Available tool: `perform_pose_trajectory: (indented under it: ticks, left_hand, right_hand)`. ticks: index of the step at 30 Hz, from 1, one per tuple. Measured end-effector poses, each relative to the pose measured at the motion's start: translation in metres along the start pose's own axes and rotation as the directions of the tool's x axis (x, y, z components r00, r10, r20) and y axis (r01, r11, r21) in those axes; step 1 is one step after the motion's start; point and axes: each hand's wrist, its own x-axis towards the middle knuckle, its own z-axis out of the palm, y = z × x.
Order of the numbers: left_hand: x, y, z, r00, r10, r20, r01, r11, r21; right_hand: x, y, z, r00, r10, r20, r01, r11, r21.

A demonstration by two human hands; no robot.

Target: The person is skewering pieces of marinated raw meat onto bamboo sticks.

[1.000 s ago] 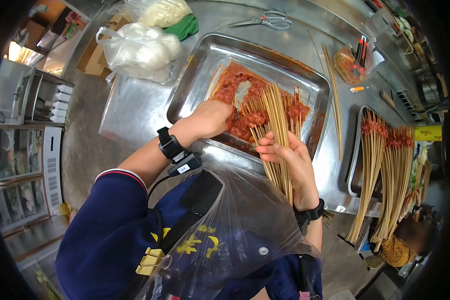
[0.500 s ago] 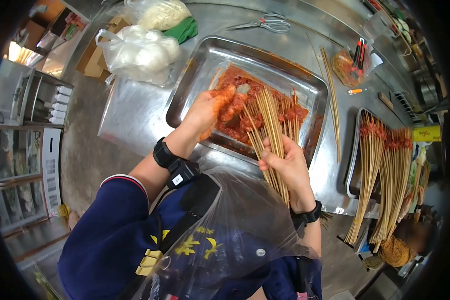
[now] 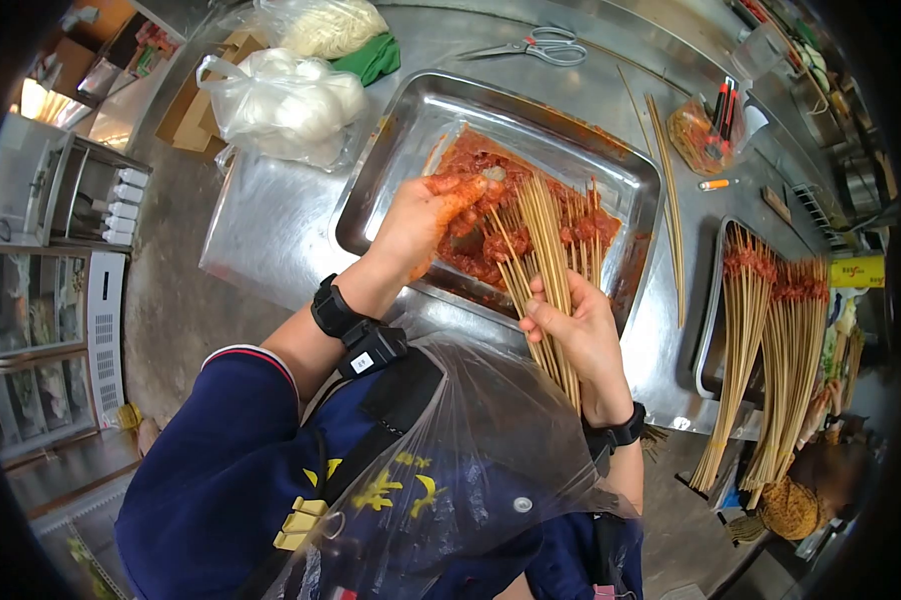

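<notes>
My right hand is wrapped round a bundle of bamboo skewers, whose upper ends slant over the steel tray. A few of them carry lumps of red meat near their tips. Smeared with red marinade, my left hand is closed over the tray, thumb and fingers pinching a small pale-and-red piece of meat. Beneath both hands lies a heap of red marinated meat. More skewers with meat on their ends rest at the heap's right side.
Right of the tray lie loose skewers and an orange cutter. A second tray holds many finished meat skewers, handles hanging over the table edge. Scissors lie behind; a plastic bag of white items sits back left.
My left hand has turned slightly and its fingertips have shifted a little right, pinching the piece closer to the skewer tips. My right hand keeps its hold on the skewers.
</notes>
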Motion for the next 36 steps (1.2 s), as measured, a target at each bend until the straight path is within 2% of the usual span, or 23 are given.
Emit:
perform_pose_trajectory:
  ticks: [5, 8, 11, 14, 17, 21, 23, 24, 27, 28, 30, 31, 32, 36]
  left_hand:
    - [-0.002, -0.006, -0.002, 0.995, -0.088, 0.054, 0.097, 0.973, -0.211]
    - [-0.005, -0.009, -0.002, 0.983, -0.148, 0.11, 0.158, 0.982, -0.098]
    - [-0.011, -0.014, 0.004, 0.98, -0.181, 0.086, 0.185, 0.982, -0.037]
    - [-0.013, -0.011, 0.007, 0.979, -0.17, 0.111, 0.173, 0.985, -0.021]
    - [-0.008, -0.019, 0.005, 0.985, -0.129, 0.118, 0.12, 0.99, 0.078]
    - [0.003, -0.032, -0.002, 0.99, -0.1, 0.097, 0.067, 0.952, 0.297]
    - [0.002, -0.023, -0.002, 0.999, -0.012, 0.038, -0.001, 0.947, 0.322]
    - [0.001, -0.017, -0.002, 0.999, 0.033, 0.01, -0.035, 0.941, 0.337]
    - [0.002, -0.004, -0.023, 0.989, 0.106, 0.102, -0.147, 0.714, 0.684]
    - [-0.001, -0.002, -0.027, 0.988, 0.002, 0.154, -0.124, 0.606, 0.786]
    - [-0.005, -0.004, -0.025, 0.922, -0.003, 0.387, -0.368, 0.306, 0.878]
    - [-0.008, -0.005, -0.024, 0.869, -0.035, 0.493, -0.484, 0.146, 0.863]
    - [-0.008, -0.012, -0.022, 0.876, -0.006, 0.483, -0.481, 0.09, 0.872]
    - [0.004, -0.023, -0.028, 0.895, 0.005, 0.446, -0.445, 0.08, 0.892]
  right_hand:
    - [0.0, 0.0, 0.0, 1.0, -0.013, -0.002, 0.013, 1.0, -0.01]
    - [-0.001, -0.001, 0.002, 1.0, -0.003, -0.024, 0.004, 1.0, 0.02]
    - [-0.001, 0.001, 0.002, 0.999, 0.007, -0.034, -0.005, 0.999, 0.041]
    - [-0.005, -0.003, 0.008, 0.991, -0.075, -0.112, 0.073, 0.997, -0.024]
    - [-0.005, -0.002, 0.008, 0.982, -0.163, -0.098, 0.153, 0.983, -0.103]
    - [-0.007, -0.006, 0.004, 1.0, -0.019, -0.014, 0.018, 0.997, -0.079]
    - [-0.007, -0.011, 0.003, 0.998, 0.056, 0.037, -0.055, 0.998, -0.012]
    - [-0.005, -0.009, 0.001, 0.999, 0.032, 0.024, -0.033, 0.999, 0.017]
    - [-0.002, -0.005, -0.004, 1.0, -0.007, -0.001, 0.007, 0.997, 0.077]
    - [-0.002, -0.005, -0.004, 1.0, -0.006, 0.004, 0.006, 0.996, 0.084]
    - [-0.001, -0.005, -0.004, 1.0, -0.001, 0.009, 0.001, 0.996, 0.086]
    - [-0.001, -0.005, -0.005, 1.0, 0.005, 0.01, -0.006, 0.997, 0.082]
    - [-0.001, -0.005, -0.005, 1.0, 0.011, 0.012, -0.012, 0.997, 0.077]
    - [-0.002, -0.007, -0.005, 1.0, 0.017, -0.005, -0.017, 0.998, 0.053]
